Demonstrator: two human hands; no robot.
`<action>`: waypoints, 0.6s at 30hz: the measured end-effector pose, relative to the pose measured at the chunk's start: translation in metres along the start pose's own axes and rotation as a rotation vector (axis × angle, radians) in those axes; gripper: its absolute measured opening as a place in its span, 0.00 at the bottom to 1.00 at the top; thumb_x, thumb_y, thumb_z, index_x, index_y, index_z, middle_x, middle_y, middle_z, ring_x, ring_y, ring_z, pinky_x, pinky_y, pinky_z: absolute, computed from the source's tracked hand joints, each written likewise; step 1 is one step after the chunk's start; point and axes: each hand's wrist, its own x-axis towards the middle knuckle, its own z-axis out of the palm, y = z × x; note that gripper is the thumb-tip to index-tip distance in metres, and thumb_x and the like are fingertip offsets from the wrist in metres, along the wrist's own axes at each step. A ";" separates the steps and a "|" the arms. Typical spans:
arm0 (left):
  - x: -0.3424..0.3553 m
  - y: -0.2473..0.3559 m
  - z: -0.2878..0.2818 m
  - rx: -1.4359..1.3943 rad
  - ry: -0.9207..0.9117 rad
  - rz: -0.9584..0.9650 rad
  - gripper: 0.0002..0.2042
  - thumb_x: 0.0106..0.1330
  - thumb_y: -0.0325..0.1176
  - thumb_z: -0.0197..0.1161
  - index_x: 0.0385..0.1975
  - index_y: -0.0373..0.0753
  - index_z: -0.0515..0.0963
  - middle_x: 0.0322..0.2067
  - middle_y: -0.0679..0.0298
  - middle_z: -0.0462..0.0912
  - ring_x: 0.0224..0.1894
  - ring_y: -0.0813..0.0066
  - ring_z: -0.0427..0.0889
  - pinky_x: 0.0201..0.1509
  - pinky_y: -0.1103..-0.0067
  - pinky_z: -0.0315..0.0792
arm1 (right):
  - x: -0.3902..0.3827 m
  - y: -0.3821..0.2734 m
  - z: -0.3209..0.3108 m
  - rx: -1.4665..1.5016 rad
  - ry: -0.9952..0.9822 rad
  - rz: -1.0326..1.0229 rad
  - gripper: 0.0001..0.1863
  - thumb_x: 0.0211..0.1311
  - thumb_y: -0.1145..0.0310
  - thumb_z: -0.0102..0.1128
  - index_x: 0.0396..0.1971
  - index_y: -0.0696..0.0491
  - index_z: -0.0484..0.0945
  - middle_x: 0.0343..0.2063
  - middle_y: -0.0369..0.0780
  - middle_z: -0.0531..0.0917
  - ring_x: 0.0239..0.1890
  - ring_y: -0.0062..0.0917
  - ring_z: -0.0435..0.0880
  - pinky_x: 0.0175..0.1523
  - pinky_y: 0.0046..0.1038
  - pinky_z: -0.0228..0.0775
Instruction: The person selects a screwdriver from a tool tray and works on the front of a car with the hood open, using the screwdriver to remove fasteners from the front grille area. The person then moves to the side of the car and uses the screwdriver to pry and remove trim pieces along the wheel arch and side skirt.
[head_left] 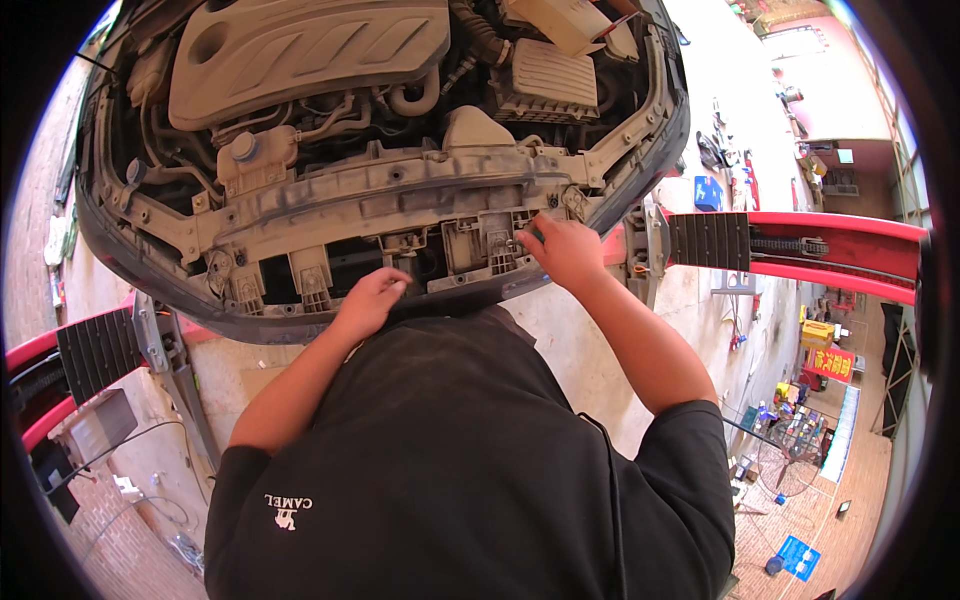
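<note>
A dusty car front with its engine bay exposed fills the upper middle. My left hand [372, 298] is at the front edge, fingers drawn together just below the metal latch [404, 243]; whether anything small is between them is hidden. Further right, my right hand [563, 250] reaches over the dusty front panel [390, 190] beside a ribbed bracket [499, 245]. Its fingers are bent in a pinch, and a bit of green shows at them, too small to name. Below both hands runs the dark front bumper edge [440, 303].
The engine cover [310, 55], a coolant tank [252, 160] and an air filter box [548, 80] sit behind the panel. Red lift arms [840, 256] flank the car. On the right stand a fan [795, 450] and a blue box [708, 192].
</note>
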 end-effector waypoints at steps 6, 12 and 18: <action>0.079 0.060 0.066 0.489 -0.164 0.040 0.15 0.67 0.39 0.62 0.50 0.43 0.75 0.35 0.56 0.83 0.40 0.57 0.83 0.43 0.63 0.75 | -0.003 0.001 -0.003 -0.005 0.116 -0.104 0.16 0.62 0.57 0.62 0.46 0.48 0.78 0.38 0.42 0.83 0.44 0.39 0.82 0.47 0.40 0.75; 0.140 0.038 0.113 0.736 -0.155 0.270 0.17 0.65 0.38 0.64 0.53 0.47 0.74 0.37 0.56 0.84 0.43 0.52 0.83 0.44 0.59 0.76 | -0.001 0.015 0.005 0.055 0.197 -0.255 0.16 0.62 0.56 0.63 0.45 0.48 0.78 0.35 0.40 0.84 0.42 0.37 0.82 0.44 0.39 0.75; 0.162 0.028 0.131 0.846 -0.206 0.282 0.13 0.64 0.37 0.65 0.46 0.45 0.75 0.36 0.56 0.85 0.41 0.51 0.84 0.42 0.58 0.76 | -0.002 0.023 0.009 0.037 0.051 -0.116 0.15 0.61 0.56 0.64 0.43 0.48 0.78 0.32 0.39 0.83 0.40 0.37 0.82 0.42 0.37 0.75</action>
